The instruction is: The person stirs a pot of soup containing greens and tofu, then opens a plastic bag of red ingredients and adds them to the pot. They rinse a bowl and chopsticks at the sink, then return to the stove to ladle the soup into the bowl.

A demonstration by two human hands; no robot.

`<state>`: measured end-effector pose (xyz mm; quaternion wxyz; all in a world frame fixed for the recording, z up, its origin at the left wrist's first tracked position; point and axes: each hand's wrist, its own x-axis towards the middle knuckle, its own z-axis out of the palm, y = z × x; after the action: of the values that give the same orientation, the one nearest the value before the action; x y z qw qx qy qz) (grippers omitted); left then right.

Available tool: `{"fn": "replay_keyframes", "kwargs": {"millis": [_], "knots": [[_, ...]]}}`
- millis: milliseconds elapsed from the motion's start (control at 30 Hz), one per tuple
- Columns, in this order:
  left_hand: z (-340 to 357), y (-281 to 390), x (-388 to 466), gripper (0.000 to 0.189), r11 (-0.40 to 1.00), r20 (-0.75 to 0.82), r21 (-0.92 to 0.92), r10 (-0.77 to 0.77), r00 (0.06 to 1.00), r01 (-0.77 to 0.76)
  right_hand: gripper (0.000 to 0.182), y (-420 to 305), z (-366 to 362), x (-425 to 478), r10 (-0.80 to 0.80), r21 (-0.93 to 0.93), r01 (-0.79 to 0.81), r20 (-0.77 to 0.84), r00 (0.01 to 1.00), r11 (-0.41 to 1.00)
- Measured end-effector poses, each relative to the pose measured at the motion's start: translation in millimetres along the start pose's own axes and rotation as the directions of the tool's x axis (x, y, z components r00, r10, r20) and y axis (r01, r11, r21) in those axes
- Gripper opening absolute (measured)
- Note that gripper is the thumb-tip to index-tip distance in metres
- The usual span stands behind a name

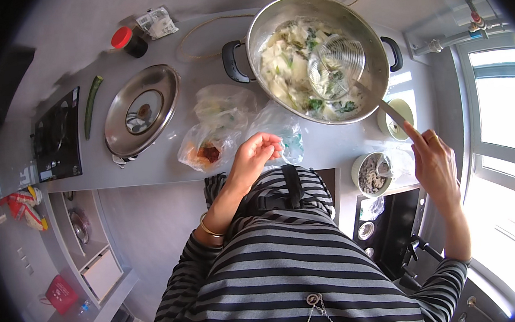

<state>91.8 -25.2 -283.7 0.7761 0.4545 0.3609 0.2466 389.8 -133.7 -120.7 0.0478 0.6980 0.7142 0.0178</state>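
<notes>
My right hand [437,165] grips the long flat handle of a wire skimmer [336,66], index finger stretched along it. The skimmer's coiled wire bowl sits among pale chunks and green leaves in a large steel pot [269,21] with black side handles. Some of the food looks blurred. My left hand [259,154] hovers at the counter's front edge, its fingers loosely curled together, with nothing visible in them. Just beyond it is a clear plastic bag [277,123]. Left of that hand, another plastic bag [202,149] contains something reddish brown.
A steel lid [115,117] with a glass centre lies left, near a green stalk [93,106] and a black cooktop [58,136]. A red-capped jar [132,43] stands behind. Bowls [395,120] sit right of the pot, one [371,177] holding dark pieces. A window [506,118] is at right.
</notes>
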Motion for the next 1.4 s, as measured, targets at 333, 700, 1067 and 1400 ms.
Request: {"fn": "replay_keyframes", "kwargs": {"millis": [333, 700, 1067, 1400], "knots": [[-0.8, -1.4, -0.4, 0.017, 1.0, 0.023, -0.008, -0.014, 1.0, 0.014, 0.042, -5.0, 54.8, 58.2, -0.189, 0.019, 0.19, -0.051, 0.981, 0.982], [-9.4, -5.6, -0.5, 0.017, 0.998, -0.012, 0.014, -0.061, 0.998, 0.061, 0.04, 41.3, 45.7, 7.8, 0.326, 0.58, -0.307, 0.076, 0.942, 0.754], [16.3, -6.0, 4.3, 0.017, 0.995, 0.061, 0.05, -0.087, 0.994, 0.084, 0.042, -25.4, 124.5, 48.1, 0.376, 0.597, -0.178, -0.225, 0.899, 0.782], [28.8, -17.3, 2.9, 0.016, 0.996, 0.046, 0.018, -0.093, 0.995, 0.092, 0.046, -42.8, 129.9, 61.8, 0.361, 0.268, -0.309, -0.173, 0.916, 0.913]]}}
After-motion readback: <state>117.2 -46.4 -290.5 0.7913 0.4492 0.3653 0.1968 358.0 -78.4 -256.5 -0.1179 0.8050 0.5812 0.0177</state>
